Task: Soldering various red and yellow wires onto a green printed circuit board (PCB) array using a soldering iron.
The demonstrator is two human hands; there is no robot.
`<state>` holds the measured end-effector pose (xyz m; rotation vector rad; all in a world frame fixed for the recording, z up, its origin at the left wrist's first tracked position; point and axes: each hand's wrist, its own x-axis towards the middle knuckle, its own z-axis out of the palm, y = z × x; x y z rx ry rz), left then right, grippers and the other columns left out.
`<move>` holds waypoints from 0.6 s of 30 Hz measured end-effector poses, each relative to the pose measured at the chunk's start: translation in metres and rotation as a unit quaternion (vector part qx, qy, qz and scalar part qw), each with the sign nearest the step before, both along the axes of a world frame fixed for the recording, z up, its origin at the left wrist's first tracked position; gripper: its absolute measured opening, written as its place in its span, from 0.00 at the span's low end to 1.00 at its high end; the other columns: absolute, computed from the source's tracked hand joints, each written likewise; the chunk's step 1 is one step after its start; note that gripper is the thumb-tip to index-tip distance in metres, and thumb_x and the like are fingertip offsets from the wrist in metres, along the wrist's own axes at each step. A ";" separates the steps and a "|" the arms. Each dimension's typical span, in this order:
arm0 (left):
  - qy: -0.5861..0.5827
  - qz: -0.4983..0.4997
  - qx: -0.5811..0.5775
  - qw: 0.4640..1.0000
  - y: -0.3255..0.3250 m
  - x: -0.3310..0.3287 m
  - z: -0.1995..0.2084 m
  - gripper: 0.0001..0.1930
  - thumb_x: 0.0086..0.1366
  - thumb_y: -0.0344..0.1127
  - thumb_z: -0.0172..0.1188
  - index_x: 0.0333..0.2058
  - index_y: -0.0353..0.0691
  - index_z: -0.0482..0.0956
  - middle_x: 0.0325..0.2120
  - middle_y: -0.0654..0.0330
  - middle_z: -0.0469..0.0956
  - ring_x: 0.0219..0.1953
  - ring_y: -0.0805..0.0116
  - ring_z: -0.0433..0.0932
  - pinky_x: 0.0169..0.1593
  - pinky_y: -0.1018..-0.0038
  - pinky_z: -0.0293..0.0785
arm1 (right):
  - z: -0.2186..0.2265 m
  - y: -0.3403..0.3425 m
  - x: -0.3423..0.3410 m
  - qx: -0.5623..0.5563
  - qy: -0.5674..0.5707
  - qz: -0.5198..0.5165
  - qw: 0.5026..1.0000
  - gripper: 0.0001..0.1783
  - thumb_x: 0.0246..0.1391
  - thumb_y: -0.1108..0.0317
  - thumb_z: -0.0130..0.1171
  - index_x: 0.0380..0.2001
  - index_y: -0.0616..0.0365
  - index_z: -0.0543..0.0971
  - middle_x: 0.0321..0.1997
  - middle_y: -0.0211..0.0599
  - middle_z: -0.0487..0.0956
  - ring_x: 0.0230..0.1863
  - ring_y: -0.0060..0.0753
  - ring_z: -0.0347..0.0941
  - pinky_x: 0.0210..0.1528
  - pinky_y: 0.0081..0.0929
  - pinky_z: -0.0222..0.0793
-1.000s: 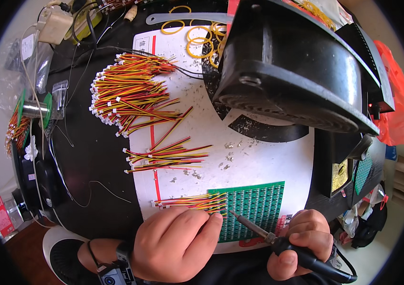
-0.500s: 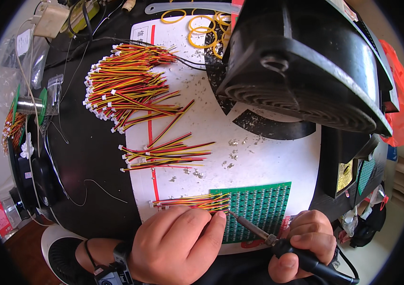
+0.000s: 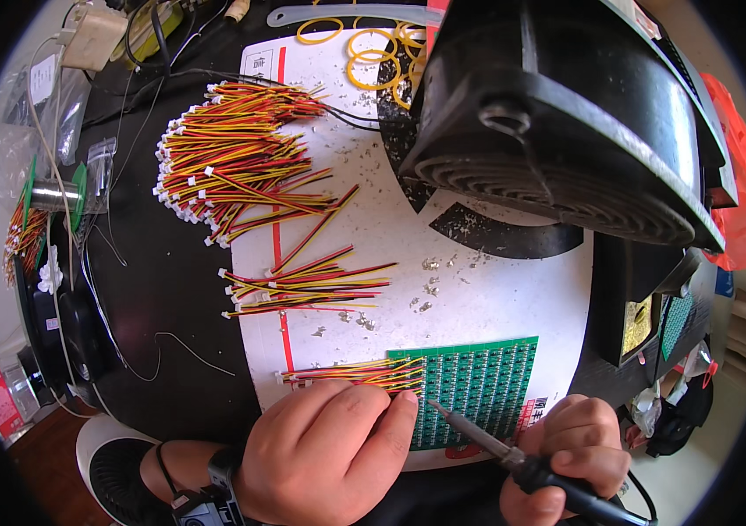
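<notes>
Far left of the tabletop: solder spool on its stand, spare wire bundle beside it, well apart from your work.

Big pile of red-yellow-black wire leads sits upper left on the white sheet; a smaller fan of leads lies below it. Neither has shifted over the last second; only the view has tilted a bit.

Your left hand lies flat, fingers pressing down the row of leads against the left edge of the green circuit panel. Not clenched, pinning rather than gripping. Same hold as a second ago.

Your right hand is closed around the soldering iron. Change: the tip has crept left and now sits close to your left fingertip, at the lower left edge of the panel. Whether it touches the board, I can't tell. Read: you're at the wire-end joints on that edge, and the iron is very near your finger.

Solder flecks are scattered mid-sheet. Rubber bands up top. Black fan housing fills the upper right, orange bag behind it.
</notes>
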<state>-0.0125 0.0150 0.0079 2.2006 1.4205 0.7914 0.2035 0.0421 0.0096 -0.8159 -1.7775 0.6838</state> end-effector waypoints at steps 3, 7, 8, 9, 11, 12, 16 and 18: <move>-0.003 0.006 0.000 1.000 0.000 0.002 -0.001 0.11 0.48 0.18 0.67 0.34 0.26 0.84 0.26 0.54 0.76 0.24 0.62 0.78 0.27 0.70 0.76 | -0.013 0.000 0.000 0.050 0.071 -0.013 0.996 0.18 0.62 0.59 0.58 0.34 0.66 0.69 0.19 0.37 0.68 0.16 0.30 0.63 0.18 0.26 0.61; 0.003 0.023 0.000 1.000 -0.006 -0.002 -0.007 0.11 0.48 0.18 0.67 0.33 0.27 0.83 0.26 0.55 0.76 0.24 0.61 0.78 0.27 0.70 0.76 | -0.021 0.006 0.000 0.057 0.023 0.035 0.998 0.22 0.63 0.55 0.60 0.36 0.66 0.70 0.19 0.36 0.69 0.17 0.30 0.64 0.18 0.25 0.61; -0.001 0.019 0.001 1.000 -0.005 -0.002 -0.008 0.11 0.47 0.18 0.67 0.33 0.27 0.84 0.26 0.54 0.77 0.24 0.61 0.78 0.27 0.70 0.76 | -0.018 0.004 -0.001 0.058 0.019 0.033 0.998 0.22 0.63 0.55 0.60 0.36 0.66 0.70 0.19 0.36 0.69 0.17 0.30 0.64 0.18 0.25 0.61; -0.003 0.017 0.003 1.000 -0.003 0.000 -0.005 0.11 0.47 0.18 0.67 0.33 0.27 0.84 0.26 0.54 0.77 0.24 0.61 0.78 0.27 0.70 0.76 | -0.014 0.000 -0.003 0.033 0.020 0.004 0.999 0.22 0.62 0.54 0.61 0.36 0.67 0.70 0.18 0.36 0.69 0.17 0.30 0.64 0.18 0.25 0.61; 0.004 0.011 0.027 1.000 0.002 0.004 0.003 0.11 0.47 0.20 0.68 0.33 0.29 0.84 0.26 0.55 0.77 0.24 0.61 0.78 0.27 0.71 0.75 | -0.010 -0.003 -0.004 0.010 0.020 -0.025 0.999 0.23 0.62 0.54 0.62 0.35 0.67 0.70 0.18 0.36 0.69 0.16 0.29 0.64 0.18 0.25 0.61; 0.003 0.010 0.028 1.000 0.003 0.004 0.006 0.11 0.47 0.20 0.68 0.33 0.29 0.84 0.26 0.55 0.77 0.24 0.61 0.78 0.27 0.71 0.75 | -0.009 -0.003 -0.003 0.020 0.017 -0.026 0.999 0.22 0.62 0.55 0.62 0.33 0.67 0.71 0.18 0.36 0.69 0.15 0.29 0.64 0.18 0.25 0.61; 0.033 -0.008 0.031 0.999 0.000 0.003 0.006 0.11 0.46 0.21 0.68 0.32 0.31 0.84 0.25 0.57 0.77 0.23 0.63 0.78 0.27 0.72 0.75 | -0.005 -0.001 -0.007 0.030 -0.008 -0.018 0.999 0.20 0.60 0.59 0.63 0.28 0.66 0.71 0.16 0.37 0.70 0.14 0.29 0.65 0.17 0.26 0.63; 0.029 -0.003 0.016 0.999 -0.002 0.005 0.003 0.11 0.46 0.21 0.68 0.32 0.31 0.84 0.25 0.58 0.77 0.23 0.64 0.78 0.27 0.73 0.75 | -0.005 -0.001 -0.007 0.028 -0.020 -0.003 0.999 0.18 0.58 0.63 0.64 0.28 0.66 0.71 0.16 0.37 0.70 0.14 0.31 0.66 0.18 0.27 0.66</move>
